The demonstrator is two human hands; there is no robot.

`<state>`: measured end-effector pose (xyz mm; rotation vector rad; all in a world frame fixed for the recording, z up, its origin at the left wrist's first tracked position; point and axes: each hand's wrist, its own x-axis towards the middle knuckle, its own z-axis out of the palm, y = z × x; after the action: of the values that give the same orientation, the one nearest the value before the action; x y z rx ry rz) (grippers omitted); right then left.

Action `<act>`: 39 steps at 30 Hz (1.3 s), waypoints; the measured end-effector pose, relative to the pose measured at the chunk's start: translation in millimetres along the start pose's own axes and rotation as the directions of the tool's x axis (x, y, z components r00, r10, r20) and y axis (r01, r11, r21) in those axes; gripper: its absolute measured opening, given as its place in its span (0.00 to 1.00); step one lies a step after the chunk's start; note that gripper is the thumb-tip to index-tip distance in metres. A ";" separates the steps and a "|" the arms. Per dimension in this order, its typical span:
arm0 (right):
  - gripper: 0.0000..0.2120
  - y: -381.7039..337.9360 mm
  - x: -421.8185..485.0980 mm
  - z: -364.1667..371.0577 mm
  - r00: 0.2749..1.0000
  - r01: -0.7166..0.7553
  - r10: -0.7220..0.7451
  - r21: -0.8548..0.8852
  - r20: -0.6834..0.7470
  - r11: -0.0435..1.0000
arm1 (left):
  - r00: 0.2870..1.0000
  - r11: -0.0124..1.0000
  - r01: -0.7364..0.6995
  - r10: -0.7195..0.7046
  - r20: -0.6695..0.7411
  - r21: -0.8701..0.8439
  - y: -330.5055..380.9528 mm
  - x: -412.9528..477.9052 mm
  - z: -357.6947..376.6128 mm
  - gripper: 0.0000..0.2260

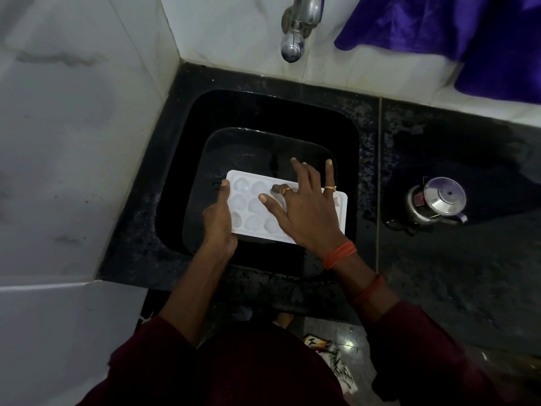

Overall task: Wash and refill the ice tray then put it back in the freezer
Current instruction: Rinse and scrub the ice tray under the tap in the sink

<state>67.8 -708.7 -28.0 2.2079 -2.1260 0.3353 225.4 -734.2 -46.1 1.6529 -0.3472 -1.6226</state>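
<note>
A white ice tray (252, 210) with heart-shaped cups lies flat over the black sink (181, 159), cups facing up. My left hand (219, 221) grips its left short edge, thumb along the rim. My right hand (304, 206) rests spread on top of the tray, fingers apart and pressed on the cups, covering the tray's right half. Two gold rings sit on that hand and orange threads wrap the wrist. A steel tap (298, 27) sticks out of the wall above the sink; no water stream shows.
A black granite counter (453, 273) runs to the right, wet in places, with a small steel kettle (436, 205) on it. A purple cloth (456, 33) hangs at the top right. White tiled walls close the left and back.
</note>
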 end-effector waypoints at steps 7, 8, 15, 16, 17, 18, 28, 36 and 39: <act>0.29 0.5 0.6 -4.7 0.999 0.003 -0.002 0.016 -0.035 1.000 | 1.000 1.000 0.005 -0.005 0.006 -0.002 -0.3 1.8 -1.7 0.20; 0.29 0.5 0.8 -3.6 1.000 0.003 -0.003 0.011 -0.029 1.000 | 1.000 1.000 0.007 -0.007 0.006 -0.003 -0.6 1.9 -1.2 0.20; 0.29 5.2 -0.2 -6.9 0.999 0.027 -0.028 -0.043 -0.023 0.999 | 1.000 1.000 0.011 -0.011 -0.023 -0.010 -2.9 7.5 -2.4 0.22; 0.29 6.9 0.9 -7.9 0.999 0.035 -0.037 -0.050 -0.027 0.998 | 1.000 1.000 0.010 -0.010 -0.023 -0.008 -2.7 7.1 -2.2 0.21; 0.29 8.8 1.8 -8.1 0.999 0.045 -0.047 -0.061 -0.024 0.997 | 1.000 1.000 0.009 -0.009 -0.024 -0.007 -3.0 7.1 -2.1 0.20; 0.29 11.0 2.8 -7.3 0.998 0.060 -0.061 -0.077 -0.013 0.995 | 1.000 1.000 0.010 -0.010 -0.026 -0.010 -2.9 6.6 -1.5 0.20; 0.28 22.0 8.0 -11.1 0.977 0.213 -0.209 -0.181 0.040 0.960 | 1.000 1.000 0.017 -0.017 -0.007 -0.005 -6.1 8.5 -2.5 0.23; 0.30 27.1 9.9 -8.4 0.958 0.279 -0.259 -0.176 0.125 0.944 | 1.000 1.000 0.016 -0.016 -0.002 -0.013 -2.9 5.5 -1.1 0.19; 0.30 29.7 12.5 -15.1 0.955 0.286 -0.266 -0.181 0.129 0.941 | 1.000 1.000 0.014 -0.014 -0.004 -0.014 -2.0 5.3 -1.3 0.19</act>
<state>37.0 -719.5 -14.0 2.4036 -1.7651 -0.0069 226.7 -735.9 -51.5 1.6514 -0.3221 -1.6285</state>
